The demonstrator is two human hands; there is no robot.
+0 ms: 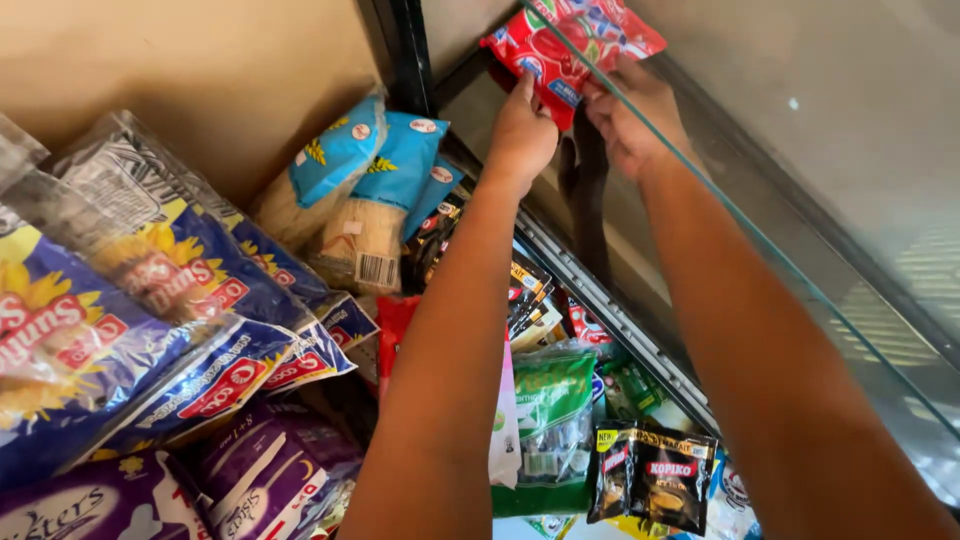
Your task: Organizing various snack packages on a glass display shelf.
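My left hand point(520, 130) and right hand point(630, 120) both pinch the red candy packet point(565, 45); I should keep it level near the glass edge point(700, 170).

A red packet point(570, 45) with blue and white patches is seen at the upper centre. Light-blue-topped noodle bags point(365, 190) are shown left of centre, blue bags with yellow sunflowers point(120, 300) at left, purple packs point(250, 480) at lower left, and black-and-gold sachets point(655, 475) at lower right.

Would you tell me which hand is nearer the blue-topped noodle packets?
Left. The left hand grips the red packet right of the noodle packets; the right hand holds it farther right.
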